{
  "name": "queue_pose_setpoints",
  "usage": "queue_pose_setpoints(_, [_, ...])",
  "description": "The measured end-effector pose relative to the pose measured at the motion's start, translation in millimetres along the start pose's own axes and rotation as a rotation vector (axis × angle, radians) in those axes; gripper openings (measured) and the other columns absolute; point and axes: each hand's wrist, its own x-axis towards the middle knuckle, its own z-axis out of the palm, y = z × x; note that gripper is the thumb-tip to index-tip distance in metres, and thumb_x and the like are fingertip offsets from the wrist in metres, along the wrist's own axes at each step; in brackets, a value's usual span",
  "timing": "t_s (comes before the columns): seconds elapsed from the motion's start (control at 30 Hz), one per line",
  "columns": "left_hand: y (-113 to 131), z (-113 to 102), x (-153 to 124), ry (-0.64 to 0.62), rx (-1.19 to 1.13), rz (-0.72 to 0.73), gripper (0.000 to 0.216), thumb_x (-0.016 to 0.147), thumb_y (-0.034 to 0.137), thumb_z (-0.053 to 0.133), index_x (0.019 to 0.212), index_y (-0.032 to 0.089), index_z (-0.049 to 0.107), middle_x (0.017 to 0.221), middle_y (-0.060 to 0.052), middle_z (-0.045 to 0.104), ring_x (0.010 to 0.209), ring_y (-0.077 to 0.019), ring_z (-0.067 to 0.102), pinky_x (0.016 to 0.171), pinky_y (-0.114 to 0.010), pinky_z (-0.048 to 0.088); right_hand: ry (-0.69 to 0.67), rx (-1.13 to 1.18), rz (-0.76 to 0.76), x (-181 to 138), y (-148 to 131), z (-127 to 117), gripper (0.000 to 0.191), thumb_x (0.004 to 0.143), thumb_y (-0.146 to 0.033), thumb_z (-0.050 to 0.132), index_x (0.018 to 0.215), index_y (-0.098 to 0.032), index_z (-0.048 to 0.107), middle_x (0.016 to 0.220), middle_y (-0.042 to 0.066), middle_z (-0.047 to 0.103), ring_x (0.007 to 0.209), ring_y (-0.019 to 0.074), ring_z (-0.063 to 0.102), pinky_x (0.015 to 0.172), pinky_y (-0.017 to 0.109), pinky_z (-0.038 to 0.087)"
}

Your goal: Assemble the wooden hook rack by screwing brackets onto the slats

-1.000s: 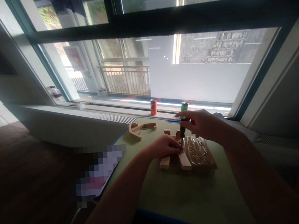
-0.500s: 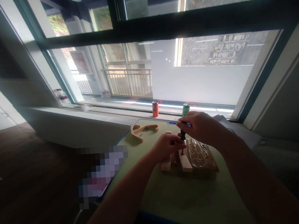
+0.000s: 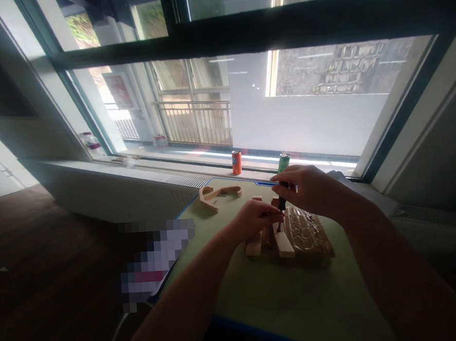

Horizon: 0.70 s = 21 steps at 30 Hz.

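Observation:
My right hand [image 3: 305, 190] is closed round the dark handle of a screwdriver [image 3: 281, 209] held upright, its tip down on a wooden assembly [image 3: 273, 240] of pale blocks on the green mat [image 3: 282, 296]. Fingers of my left hand [image 3: 255, 217] pinch close to the screwdriver tip, on top of the wooden assembly; what they pinch is too small to see. A clear plastic bag of wooden parts [image 3: 307, 232] lies right beside the assembly.
A curved wooden piece [image 3: 217, 195] lies at the mat's far left. An orange can [image 3: 236, 162] and a green can [image 3: 283, 163] stand on the window sill behind. A blurred-out patch [image 3: 154, 262] sits left of the mat, above dark floor.
Both hands stay on the assembly with only small shifts; the screwdriver handle has turned slightly in my right hand. The camera has moved a little.

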Motion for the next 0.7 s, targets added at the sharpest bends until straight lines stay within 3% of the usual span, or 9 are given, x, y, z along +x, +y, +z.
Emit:
queue_pose_setpoints(0.1, [0.6, 0.9, -1.1, -0.048, -0.029, -0.022, 0.034, 0.073, 0.04, 0.059, 0.089, 0.012, 0.068, 0.069, -0.003, 0.061, 0.063, -0.0097, 0.051, 0.057, -0.02, 0.039, -0.05, 0.012, -0.029, 0.2, 1.4, -1.6, 0.029, 0.084, -0.036, 0.044, 0.077, -0.019, 0.067, 0.067, 0.002, 0.06, 0.058, 0.0108, 0.049, 0.054, 0.024, 0.032])
queue_pose_setpoints(0.27, [3.0, 1.8, -0.3, 0.015, -0.053, -0.044, 0.034, 0.069, 0.041, 0.062, 0.082, 0.01, 0.067, 0.065, -0.001, 0.058, 0.059, -0.008, 0.047, 0.053, -0.019, 0.036, -0.077, -0.143, 0.114, 0.6, 1.4, -1.6, 0.046, 0.08, -0.053, 0.043, 0.059, -0.017, 0.063, 0.05, 0.001, 0.052, 0.045, 0.0099, 0.041, 0.047, 0.026, 0.026])
queue_pose_setpoints(0.43, [7.6, -1.7, -2.8, -0.057, -0.071, 0.03, 0.028, 0.076, 0.035, 0.056, 0.086, 0.011, 0.068, 0.068, -0.002, 0.058, 0.065, -0.0088, 0.049, 0.057, -0.019, 0.038, -0.074, 0.039, 0.012, -2.4, -0.9, -5.7, 0.029, 0.082, -0.04, 0.045, 0.082, -0.02, 0.067, 0.07, 0.002, 0.062, 0.057, 0.0108, 0.05, 0.052, 0.024, 0.031])
queue_pose_setpoints(0.5, [8.3, -1.1, -4.1, -0.081, -0.116, -0.007, 0.031, 0.073, 0.035, 0.059, 0.093, 0.013, 0.066, 0.072, -0.002, 0.059, 0.065, -0.0091, 0.05, 0.057, -0.019, 0.039, -0.083, 0.028, 0.027, -2.2, -0.6, -5.4, 0.032, 0.08, -0.045, 0.047, 0.076, -0.02, 0.067, 0.062, 0.001, 0.06, 0.051, 0.0094, 0.047, 0.049, 0.024, 0.029])
queue_pose_setpoints(0.63, [6.7, 0.6, -2.6, -0.002, -0.135, -0.049, 0.034, 0.068, 0.038, 0.063, 0.086, 0.01, 0.067, 0.071, -0.003, 0.059, 0.063, -0.0094, 0.05, 0.056, -0.02, 0.039, -0.061, -0.079, 0.098, 0.0, -1.3, -1.5, 0.048, 0.075, -0.059, 0.045, 0.057, -0.018, 0.062, 0.045, -0.001, 0.05, 0.04, 0.0078, 0.038, 0.043, 0.024, 0.025])
queue_pose_setpoints(0.7, [5.9, -0.6, -1.0, 0.011, -0.122, -0.018, 0.032, 0.069, 0.039, 0.062, 0.081, 0.009, 0.068, 0.07, -0.003, 0.059, 0.065, -0.0106, 0.051, 0.058, -0.021, 0.04, -0.021, -0.051, 0.099, -0.1, -2.1, -1.0, 0.045, 0.076, -0.057, 0.046, 0.065, -0.019, 0.065, 0.05, 0.0, 0.054, 0.043, 0.0086, 0.042, 0.044, 0.024, 0.028])
